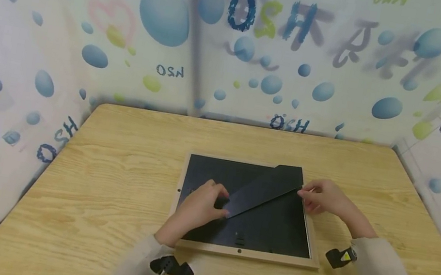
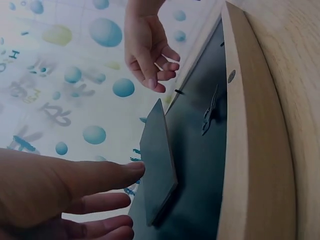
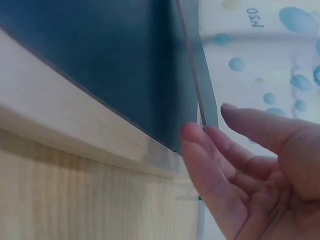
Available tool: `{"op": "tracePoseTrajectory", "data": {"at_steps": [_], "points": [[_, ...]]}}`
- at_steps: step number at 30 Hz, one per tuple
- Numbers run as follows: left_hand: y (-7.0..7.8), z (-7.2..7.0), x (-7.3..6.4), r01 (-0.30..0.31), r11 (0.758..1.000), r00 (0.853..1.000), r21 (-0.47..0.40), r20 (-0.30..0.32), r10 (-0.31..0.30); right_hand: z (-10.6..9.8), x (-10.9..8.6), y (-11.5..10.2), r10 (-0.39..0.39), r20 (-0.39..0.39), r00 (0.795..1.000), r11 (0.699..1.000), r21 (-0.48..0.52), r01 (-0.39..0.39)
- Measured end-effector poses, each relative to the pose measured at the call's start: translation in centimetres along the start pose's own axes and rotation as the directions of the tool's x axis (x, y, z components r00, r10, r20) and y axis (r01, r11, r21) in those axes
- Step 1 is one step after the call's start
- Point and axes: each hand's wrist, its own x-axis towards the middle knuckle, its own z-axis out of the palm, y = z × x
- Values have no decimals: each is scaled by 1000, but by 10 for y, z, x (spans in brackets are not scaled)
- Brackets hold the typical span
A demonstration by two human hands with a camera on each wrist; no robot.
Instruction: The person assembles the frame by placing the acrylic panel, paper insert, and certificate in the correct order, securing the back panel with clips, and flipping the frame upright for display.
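Note:
A picture frame (image 1: 244, 254) lies on the table with its black back board (image 1: 270, 230) facing up. Across the board runs a flat dark frame stand (image 1: 264, 189), slanting from lower left to upper right, with a shadow beneath it. My left hand (image 1: 201, 205) has its thumb and fingers at either side of the stand's lower left end. At the upper right end, my right hand (image 1: 325, 197) holds the corner with its fingertips. In the right wrist view, the right hand's thumb (image 3: 250, 120) and fingers lie on either side of the stand's tip.
The pale wooden table (image 1: 110, 162) carries the frame near its middle. Behind it hangs a white cloth (image 1: 345, 81) printed with blue and green dots and letters. A small dark metal fitting (image 2: 210, 112) sits on the back board near the wooden edge. Both wrists wear black straps.

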Motion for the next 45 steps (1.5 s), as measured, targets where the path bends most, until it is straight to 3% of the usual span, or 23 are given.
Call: {"op": "tracePoseTrajectory", "data": {"at_steps": [8, 16, 29, 40, 45], "points": [[6, 10, 13, 44, 997, 998, 61, 43, -47, -5, 15, 6, 88, -23, 996, 996, 24, -88], [9, 13, 17, 31, 996, 998, 78, 55, -35, -9, 22, 7, 117, -55, 992, 993, 41, -115], [8, 18, 19, 16, 998, 1000, 68, 11, -17, -12, 18, 2, 58, -98, 994, 997, 53, -53], [7, 16, 13, -3, 1000, 999, -5, -39, 2, -20, -1, -31, -50, -195, 980, 999, 4, 51], [6, 16, 12, -14, 1000, 999, 8, -53, 14, -20, -12, -48, -98, -225, 969, 995, -27, 94]]}}
